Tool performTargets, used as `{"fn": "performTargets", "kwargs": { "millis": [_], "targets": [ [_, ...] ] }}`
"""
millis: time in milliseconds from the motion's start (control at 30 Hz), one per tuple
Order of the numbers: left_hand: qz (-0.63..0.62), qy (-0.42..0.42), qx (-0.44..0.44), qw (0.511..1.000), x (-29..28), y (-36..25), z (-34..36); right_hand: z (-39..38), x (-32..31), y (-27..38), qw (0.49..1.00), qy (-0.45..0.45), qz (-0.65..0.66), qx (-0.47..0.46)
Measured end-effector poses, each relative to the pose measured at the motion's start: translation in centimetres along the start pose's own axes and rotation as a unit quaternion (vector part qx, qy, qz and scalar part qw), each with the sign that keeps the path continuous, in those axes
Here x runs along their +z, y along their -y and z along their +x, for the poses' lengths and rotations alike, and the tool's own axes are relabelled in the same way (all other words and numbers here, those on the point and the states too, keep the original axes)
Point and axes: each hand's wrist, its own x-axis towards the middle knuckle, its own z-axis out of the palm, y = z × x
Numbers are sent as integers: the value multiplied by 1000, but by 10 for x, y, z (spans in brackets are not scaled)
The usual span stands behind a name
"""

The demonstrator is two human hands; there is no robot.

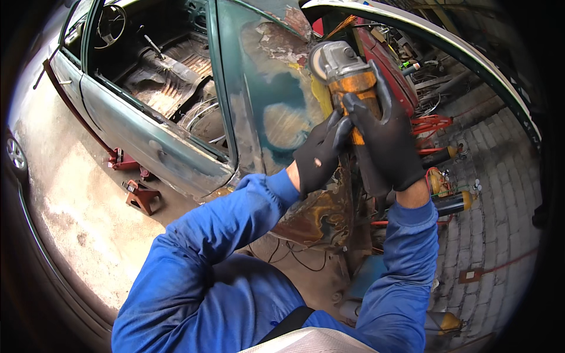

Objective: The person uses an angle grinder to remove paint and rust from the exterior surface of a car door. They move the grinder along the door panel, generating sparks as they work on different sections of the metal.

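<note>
An orange and grey angle grinder (342,73) is held up against the rear side panel (276,112) of a stripped green car body, where paint is worn to bare patches and filler. My right hand (388,138), in a black glove, wraps around the grinder's orange body from the right. My left hand (318,156), also in a black glove, grips the grinder's lower part from the left, just below the right-hand fingers. Both sleeves are blue. The grinder's disc is hidden behind its grey head.
The car's door opening (170,76) shows a bare floor and a steering wheel. Red jack stands (141,197) sit under the sill on the concrete. Gas cylinders and red hoses (444,176) lie on the paving at right. A white car panel edge (471,56) curves overhead.
</note>
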Motion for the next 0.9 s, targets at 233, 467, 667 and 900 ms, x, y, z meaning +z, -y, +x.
{"fn": "performTargets", "kwargs": {
  "millis": [233,467,667,900],
  "targets": [
    [-303,25,-193,933,-12,-19,-1,-1,7,6,1000,18,2,8],
    [-365,40,-213,905,-36,-34,-9,0,20,26,998,31,-45,5],
    [-308,25,-186,933,-51,-37,-16,-3,29,42,998,52,-35,32],
    [-295,28,-239,925,-62,-47,-16,4,33,53,996,81,17,37]
  ]
}}
